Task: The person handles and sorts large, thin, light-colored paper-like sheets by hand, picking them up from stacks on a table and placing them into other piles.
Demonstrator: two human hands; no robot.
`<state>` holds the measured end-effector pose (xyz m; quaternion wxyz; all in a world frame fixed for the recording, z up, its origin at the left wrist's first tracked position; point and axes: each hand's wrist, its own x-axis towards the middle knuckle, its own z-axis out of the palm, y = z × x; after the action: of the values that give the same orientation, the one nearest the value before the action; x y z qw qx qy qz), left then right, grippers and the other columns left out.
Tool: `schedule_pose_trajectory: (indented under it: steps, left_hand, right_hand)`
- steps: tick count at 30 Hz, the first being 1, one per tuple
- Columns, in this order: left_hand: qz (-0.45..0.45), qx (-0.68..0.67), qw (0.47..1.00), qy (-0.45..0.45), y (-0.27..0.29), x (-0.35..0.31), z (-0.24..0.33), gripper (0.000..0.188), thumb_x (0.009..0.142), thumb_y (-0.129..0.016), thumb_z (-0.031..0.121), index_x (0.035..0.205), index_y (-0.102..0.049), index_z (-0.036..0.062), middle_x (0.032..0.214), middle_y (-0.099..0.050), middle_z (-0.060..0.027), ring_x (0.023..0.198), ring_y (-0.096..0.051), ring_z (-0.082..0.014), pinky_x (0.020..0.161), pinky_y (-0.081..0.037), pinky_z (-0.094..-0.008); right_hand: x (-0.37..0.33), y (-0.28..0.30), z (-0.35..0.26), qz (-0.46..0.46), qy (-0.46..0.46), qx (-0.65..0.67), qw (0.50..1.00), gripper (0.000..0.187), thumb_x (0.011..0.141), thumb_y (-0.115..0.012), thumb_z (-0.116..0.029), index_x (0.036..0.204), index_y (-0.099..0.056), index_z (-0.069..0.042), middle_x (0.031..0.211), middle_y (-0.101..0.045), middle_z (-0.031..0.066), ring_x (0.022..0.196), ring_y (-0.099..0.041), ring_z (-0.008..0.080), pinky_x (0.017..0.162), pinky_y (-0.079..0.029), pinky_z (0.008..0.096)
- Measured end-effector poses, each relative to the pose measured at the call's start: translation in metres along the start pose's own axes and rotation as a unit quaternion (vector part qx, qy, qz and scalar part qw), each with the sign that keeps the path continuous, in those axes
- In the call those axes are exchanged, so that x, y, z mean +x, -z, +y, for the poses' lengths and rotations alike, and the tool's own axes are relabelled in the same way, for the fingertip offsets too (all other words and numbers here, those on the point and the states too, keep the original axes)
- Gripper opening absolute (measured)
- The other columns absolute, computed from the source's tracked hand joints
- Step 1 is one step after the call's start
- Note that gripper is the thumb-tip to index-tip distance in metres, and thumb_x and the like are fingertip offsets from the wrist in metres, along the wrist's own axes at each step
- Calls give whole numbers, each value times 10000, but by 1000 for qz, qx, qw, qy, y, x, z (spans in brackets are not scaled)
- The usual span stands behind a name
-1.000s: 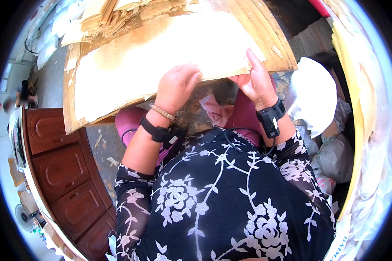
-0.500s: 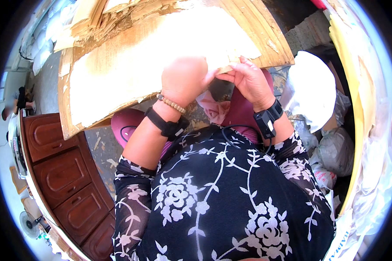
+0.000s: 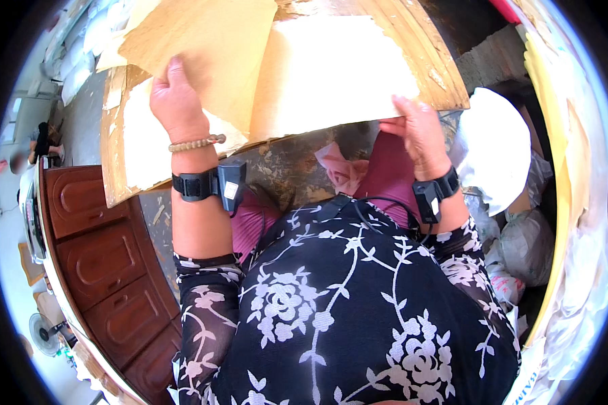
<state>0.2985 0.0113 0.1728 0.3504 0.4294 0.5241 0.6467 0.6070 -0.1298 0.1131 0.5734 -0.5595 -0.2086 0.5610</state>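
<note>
My left hand (image 3: 179, 101) grips the near edge of a thin tan veneer sheet (image 3: 216, 57), thumb on top and the other fingers hidden beneath. That sheet is raised and slants over the left part of a bright, pale veneer sheet (image 3: 331, 74) with ragged edges. At the pale sheet's near right corner, my right hand (image 3: 419, 131) pinches the rim between thumb and fingers. The pale sheet lies on a wooden board (image 3: 446, 84) whose front edge faces me. Strong light washes out the pale surface.
Brown drawers (image 3: 101, 263) stand at the left. Below the board, a pink cloth (image 3: 343, 169) lies by my legs. At the right are a white bag (image 3: 493, 148), tied plastic bags (image 3: 525, 246) and a yellow edge (image 3: 554, 169). A fan (image 3: 45, 334) stands far left.
My hands were close together at the pale sheet's near edge, pinching a small tan scrap. My left hand has moved left and now holds a tan sheet; my right shifted slightly right.
</note>
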Motion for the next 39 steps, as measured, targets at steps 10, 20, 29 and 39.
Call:
schedule_pose_trajectory:
  steps: [10,20,29,39]
  left_hand:
    - [-81,269,867,-411,-51,-44,34,77,881,-662,156,943,-689,120,767,-664,-110,657,-658,-300,561,-508,-399]
    - [-392,175,775,-464,5,-138,12,316,760,-722,161,1063,-671,85,1050,-700,-74,945,-677,-240,804,-555,-370]
    - [-293,623,717,-109,32,-59,-12,375,936,-573,328,1143,-650,24,1159,-657,-188,1009,-647,-346,914,-491,-458]
    - [-44,508,830,-226,155,8,-84,299,916,-584,214,1140,-661,32,1139,-676,-182,1011,-646,-335,895,-506,-433]
  right_hand:
    - [5,-113,-7,-162,514,-529,655,363,884,-611,-85,1243,-612,-30,1274,-603,188,1197,-550,367,1018,-450,423]
    - [-2,-107,-2,-191,-44,-144,970,492,1002,-524,-371,1230,-607,57,1101,-678,157,998,-672,246,938,-495,332]
    - [23,-155,-63,-140,288,-210,924,540,993,-532,-394,1242,-611,79,1151,-684,165,1066,-656,225,977,-474,319]
    - [-3,-110,-56,-109,269,-449,845,434,985,-555,-311,1203,-661,49,1174,-691,129,1094,-638,195,961,-458,328]
